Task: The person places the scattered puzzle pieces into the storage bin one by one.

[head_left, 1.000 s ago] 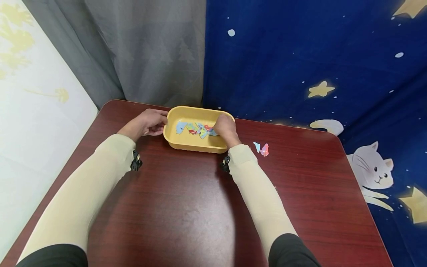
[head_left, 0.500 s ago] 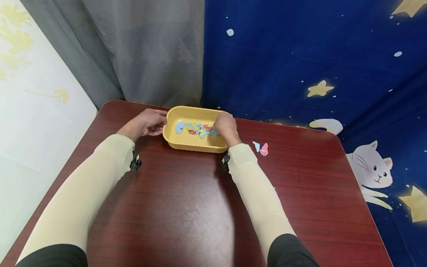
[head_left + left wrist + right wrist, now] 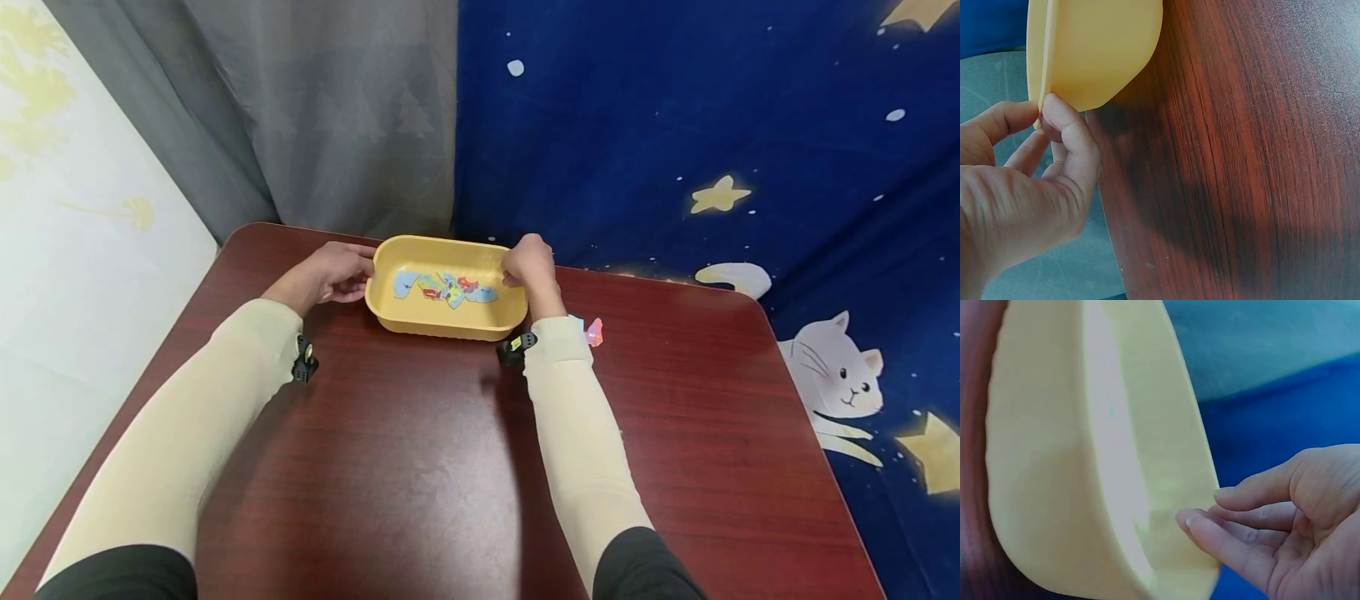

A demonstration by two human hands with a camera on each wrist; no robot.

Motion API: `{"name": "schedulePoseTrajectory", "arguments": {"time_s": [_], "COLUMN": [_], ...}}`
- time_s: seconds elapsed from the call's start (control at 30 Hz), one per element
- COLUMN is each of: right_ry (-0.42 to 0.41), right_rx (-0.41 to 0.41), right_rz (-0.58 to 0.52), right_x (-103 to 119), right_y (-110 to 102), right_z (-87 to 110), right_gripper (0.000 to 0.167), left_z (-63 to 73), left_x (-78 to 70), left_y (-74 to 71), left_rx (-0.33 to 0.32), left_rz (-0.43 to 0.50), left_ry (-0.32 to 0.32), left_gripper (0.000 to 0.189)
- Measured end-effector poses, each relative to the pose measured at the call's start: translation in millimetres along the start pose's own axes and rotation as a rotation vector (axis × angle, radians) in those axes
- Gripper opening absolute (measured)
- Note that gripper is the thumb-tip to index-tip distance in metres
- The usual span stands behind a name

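A yellow plastic basin (image 3: 442,328) stands near the far edge of the table. On its floor lie several colourful paper-like cutouts: a light blue piece (image 3: 406,284) on the left, red and green ones in the middle, another blue piece (image 3: 482,295) on the right. My left hand (image 3: 342,272) pinches the basin's left rim between thumb and finger, which the left wrist view shows close up. At the right end my right hand (image 3: 531,265) has its thumb inside the wall and its fingers at the rim, curled about it.
Right of the basin a pink cutout (image 3: 595,332) lies on the dark red wooden table (image 3: 420,450), next to a pale blue one partly hidden by the right sleeve. Grey and blue curtains (image 3: 600,150) hang right behind the far edge; a white wall panel borders the left.
My right hand has moved right, out of the basin's inside to its right rim, uncovering the blue cutout there. My left hand has stayed at the left rim.
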State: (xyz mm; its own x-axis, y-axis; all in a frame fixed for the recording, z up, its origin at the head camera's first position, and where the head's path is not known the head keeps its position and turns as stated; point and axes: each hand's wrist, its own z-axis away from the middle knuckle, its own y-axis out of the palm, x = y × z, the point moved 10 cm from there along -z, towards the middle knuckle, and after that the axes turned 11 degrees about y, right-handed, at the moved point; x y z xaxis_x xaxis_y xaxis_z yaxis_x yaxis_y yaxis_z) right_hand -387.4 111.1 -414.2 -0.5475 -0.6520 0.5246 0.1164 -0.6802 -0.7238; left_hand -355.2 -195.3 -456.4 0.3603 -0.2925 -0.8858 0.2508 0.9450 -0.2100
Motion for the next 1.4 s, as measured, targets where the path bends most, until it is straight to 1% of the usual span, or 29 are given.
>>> {"name": "schedulePoseTrajectory", "arguments": {"time_s": [0.13, 0.3, 0.43, 0.57, 0.7, 1.03, 1.27, 1.4], "right_ry": [0.046, 0.06, 0.06, 0.055, 0.068, 0.1, 0.13, 0.144], "right_rx": [0.043, 0.122, 0.143, 0.135, 0.14, 0.131, 0.15, 0.147], "right_rz": [-0.132, -0.321, -0.406, -0.449, -0.477, -0.495, -0.566, -0.583], "right_x": [-8.0, -17.2, -25.9, -34.1, -44.4, -79.8, -100.7, -113.4], "right_y": [-6.3, -10.6, -17.1, -25.2, -31.6, -43.3, -50.2, -53.8], "right_z": [-5.2, -8.1, -9.0, -10.0, -10.0, -14.5, -15.7, -14.9], "right_gripper": [0.009, 0.014, 0.018, 0.02, 0.025, 0.031, 0.034, 0.034], "left_z": [-0.5, -1.2, -1.7, -2.1, -1.6, -1.8, -1.9, -2.1], "left_x": [-0.6, -0.3, 0.7, 0.8, 0.8, 2.6, 2.3, 1.9], "left_y": [-0.1, 0.1, 0.0, -0.2, -0.7, -1.5, -0.8, -0.1], "left_rx": [-0.004, -0.006, -0.004, 0.0, -0.002, -0.001, 0.0, -0.001], "left_rz": [-0.002, -0.011, -0.01, -0.008, -0.008, -0.006, -0.004, 0.001], "left_ry": [0.002, 0.003, 0.0, 0.005, 0.01, 0.007, 0.006, 0.008], "left_gripper": [0.055, 0.054, 0.055, 0.055, 0.054, 0.054, 0.054, 0.055]}}
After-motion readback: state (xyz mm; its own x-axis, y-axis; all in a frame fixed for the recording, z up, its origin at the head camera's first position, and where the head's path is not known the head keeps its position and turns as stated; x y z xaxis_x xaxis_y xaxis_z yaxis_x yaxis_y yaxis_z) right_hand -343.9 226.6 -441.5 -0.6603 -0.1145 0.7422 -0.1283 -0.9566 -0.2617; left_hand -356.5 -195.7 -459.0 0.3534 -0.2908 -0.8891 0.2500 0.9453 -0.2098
